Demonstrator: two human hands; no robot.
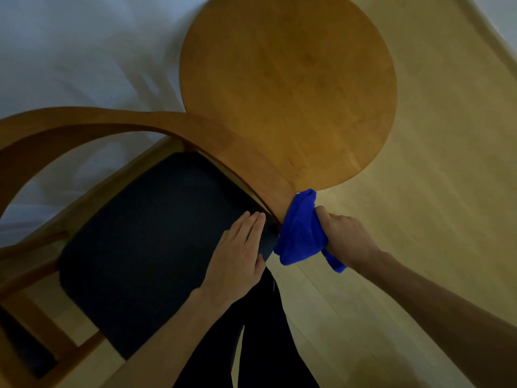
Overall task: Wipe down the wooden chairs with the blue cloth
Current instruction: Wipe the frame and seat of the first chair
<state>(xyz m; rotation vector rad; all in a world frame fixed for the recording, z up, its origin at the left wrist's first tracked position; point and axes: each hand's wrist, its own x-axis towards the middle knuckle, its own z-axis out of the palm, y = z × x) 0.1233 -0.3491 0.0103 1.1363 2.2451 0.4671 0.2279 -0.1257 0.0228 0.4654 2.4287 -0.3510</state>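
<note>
A wooden chair (156,121) with a curved armrest rail and a dark seat cushion (156,233) fills the left and centre of the head view. My right hand (347,239) is shut on a bunched blue cloth (302,233) and presses it against the end of the curved rail, at the chair's right front corner. My left hand (237,256) lies flat on the cushion's right edge, fingers together and extended, holding nothing. The cloth hides the rail's lower end.
A round wooden table (288,88) stands just beyond the chair, touching or overlapping the rail. Pale wood floor (433,191) spreads to the right. A white wall or curtain (70,51) lies at upper left. My dark trouser legs (260,331) are below the hands.
</note>
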